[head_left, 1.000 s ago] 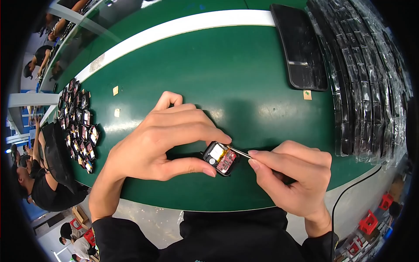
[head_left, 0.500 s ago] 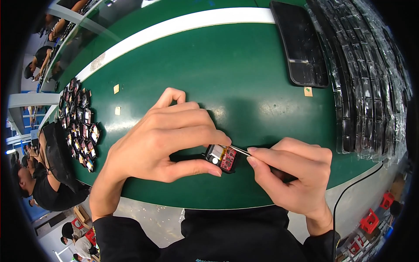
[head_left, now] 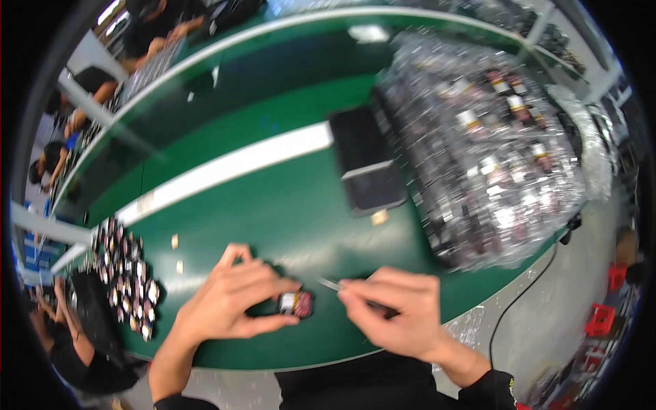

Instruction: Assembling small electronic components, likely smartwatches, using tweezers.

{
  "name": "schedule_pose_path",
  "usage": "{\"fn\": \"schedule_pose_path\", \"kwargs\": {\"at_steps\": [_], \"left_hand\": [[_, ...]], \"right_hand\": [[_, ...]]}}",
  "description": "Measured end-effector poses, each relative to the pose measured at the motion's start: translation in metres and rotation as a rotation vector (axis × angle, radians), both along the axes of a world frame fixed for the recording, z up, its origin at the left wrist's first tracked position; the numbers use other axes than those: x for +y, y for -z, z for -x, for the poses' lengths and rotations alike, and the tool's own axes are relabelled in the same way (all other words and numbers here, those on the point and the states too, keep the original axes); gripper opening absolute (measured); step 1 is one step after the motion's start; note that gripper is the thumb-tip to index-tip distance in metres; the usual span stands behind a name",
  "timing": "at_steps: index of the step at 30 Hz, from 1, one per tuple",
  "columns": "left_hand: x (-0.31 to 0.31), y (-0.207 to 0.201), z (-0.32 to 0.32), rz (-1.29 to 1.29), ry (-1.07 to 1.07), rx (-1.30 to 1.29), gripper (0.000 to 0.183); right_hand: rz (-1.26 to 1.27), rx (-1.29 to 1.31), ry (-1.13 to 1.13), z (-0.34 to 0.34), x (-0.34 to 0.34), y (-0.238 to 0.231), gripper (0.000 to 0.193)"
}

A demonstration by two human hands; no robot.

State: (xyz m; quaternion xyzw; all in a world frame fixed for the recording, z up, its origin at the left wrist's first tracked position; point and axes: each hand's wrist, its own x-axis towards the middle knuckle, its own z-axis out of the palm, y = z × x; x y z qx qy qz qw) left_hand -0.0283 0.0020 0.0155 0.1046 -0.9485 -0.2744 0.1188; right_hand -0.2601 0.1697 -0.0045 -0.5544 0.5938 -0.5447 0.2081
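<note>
Left hand pinches a small device, right hand grips a slim tool, seemingly delicate handwork next needing steady aim.

left hand in a wide thumb-and-finger pincer, right hand near it in a tight pinch

Across the middle, a green table with a white strip along its far part and a soft sheen of light. To the left, pale posts; at far left, bright white lamps. To the right, grey floor and red stools.
</note>
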Motion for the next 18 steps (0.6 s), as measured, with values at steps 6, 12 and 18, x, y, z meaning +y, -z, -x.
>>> {"fn": "schedule_pose_path", "kwargs": {"at_steps": [6, 12, 18], "left_hand": [[-0.01, -0.054, 0.027, -0.078, -0.047, 0.169, 0.051], [-0.025, -0.108, 0.18, -0.033, 0.214, 0.362, 0.051], [-0.034, -0.101, 0.251, 0.085, 0.409, 0.359, 0.047]], "right_hand": [[0.057, -0.118, 0.022, -0.001, 0.011, 0.001, 0.015], [0.066, -0.124, 0.032, 0.001, 0.01, -0.001, 0.013], [0.087, -0.122, 0.019, -0.01, 0.007, 0.001, 0.011]]}}
